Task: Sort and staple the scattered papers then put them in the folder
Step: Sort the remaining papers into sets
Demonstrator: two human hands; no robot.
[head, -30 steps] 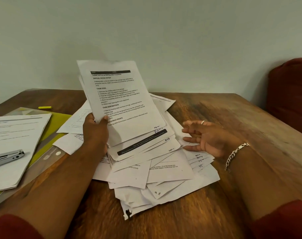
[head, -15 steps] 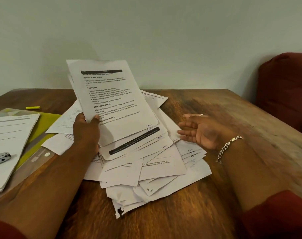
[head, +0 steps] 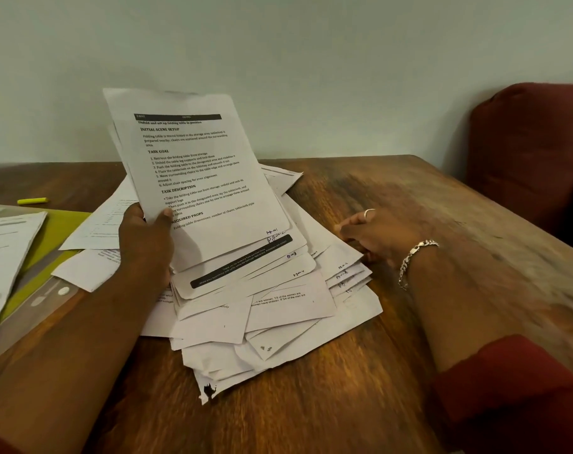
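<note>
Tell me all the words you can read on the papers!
On the held sheet in the left hand:
"INITIAL SCENE SETUP"
"TASK GOAL"
"TASK DESCRIPTION"
"REQUIRED PROPS"
On a sheet in the pile: "1/2 of the women are"
The handwritten corner notes, the black band's print and the papers at the left are too small or blurred.

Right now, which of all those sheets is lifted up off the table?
The printed sheet headed "Initial Scene Setup", held upright at its lower edge by the left hand. The other loose papers lie flat in a heap.
</note>
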